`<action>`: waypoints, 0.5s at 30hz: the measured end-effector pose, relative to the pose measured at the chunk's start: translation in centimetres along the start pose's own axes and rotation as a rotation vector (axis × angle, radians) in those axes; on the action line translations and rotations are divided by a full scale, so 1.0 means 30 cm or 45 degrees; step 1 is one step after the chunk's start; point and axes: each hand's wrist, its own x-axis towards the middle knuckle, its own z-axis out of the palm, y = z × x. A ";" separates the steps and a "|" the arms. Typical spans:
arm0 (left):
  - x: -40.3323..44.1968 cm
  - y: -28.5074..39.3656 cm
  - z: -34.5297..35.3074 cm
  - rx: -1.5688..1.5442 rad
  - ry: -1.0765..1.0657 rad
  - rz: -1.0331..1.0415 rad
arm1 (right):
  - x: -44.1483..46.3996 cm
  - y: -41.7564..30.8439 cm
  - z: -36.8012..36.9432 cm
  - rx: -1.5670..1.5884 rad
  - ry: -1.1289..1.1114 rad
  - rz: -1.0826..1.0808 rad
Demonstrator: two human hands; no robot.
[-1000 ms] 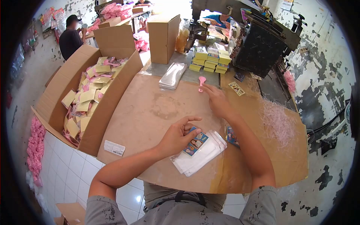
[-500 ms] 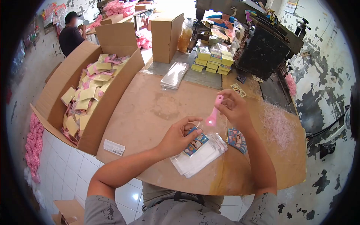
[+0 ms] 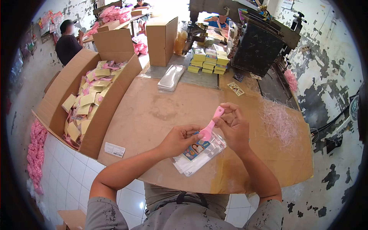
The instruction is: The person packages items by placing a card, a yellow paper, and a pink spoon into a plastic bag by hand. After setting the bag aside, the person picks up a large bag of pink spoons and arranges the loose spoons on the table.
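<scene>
We read the clock from the pink scoop [image 3: 211, 124], with twelve pointing away from our body. The scoop hangs slantwise above the near part of the worktop [image 3: 134, 119], its handle end pinched between thumb and fingers of the right hand [image 3: 235, 128]. The left hand [image 3: 178, 142] sits at eight o'clock, its thumb tip at the scoop's bowl; we cannot tell whether its fingers are closed on anything. At seven, a blue printed card [image 3: 194, 151] lies on a few clear plastic sleeves [image 3: 199, 163].

The worktop is brown board, with a stain showing at ten and a darker sheet covering the right side. A white label [image 3: 114, 150] lies near the edge between eight and nine. At eleven we find a pile of clear bags [image 3: 171, 78], with a tall carton [image 3: 161, 42] beyond it. Stacked yellow-edged cards [image 3: 209, 61] stand at twelve. At one there is a loose card [image 3: 235, 89], and past it a dark machine [image 3: 257, 50]. A heap of pale pink shreds [image 3: 281, 122] spreads at three.

Between nine and ten, a long open carton [image 3: 111, 103] is filled with packets [image 3: 90, 97] of pale yellow and pink. Farther off at ten we see a person in a dark top [image 3: 68, 48]. White floor tiles [image 3: 69, 174] show at eight, with a pink bundle [image 3: 36, 157] nearer nine. At two, the pale wall [image 3: 329, 76] is patched with dark, flaking spots.
</scene>
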 end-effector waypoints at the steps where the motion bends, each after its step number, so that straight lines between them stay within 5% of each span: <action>1: 0.000 0.004 -0.002 0.008 -0.005 -0.001 | -0.019 0.003 0.001 0.064 -0.058 0.050; 3: -0.002 0.012 -0.006 0.013 -0.023 -0.043 | -0.053 0.006 -0.004 0.188 -0.175 0.151; 5: -0.004 0.024 -0.017 0.015 -0.048 -0.120 | -0.053 0.033 -0.059 -0.160 -0.448 -0.058; 9: -0.012 0.052 -0.011 -0.007 -0.080 -0.131 | -0.043 -0.074 -0.047 0.291 -0.315 0.281; 12: -0.015 0.044 -0.010 -0.094 -0.169 -0.077 | -0.026 -0.133 -0.041 -0.388 -0.481 -0.239; 15: -0.007 0.019 -0.019 -0.124 -0.263 0.001 | -0.026 -0.162 -0.051 -0.387 -0.641 -0.121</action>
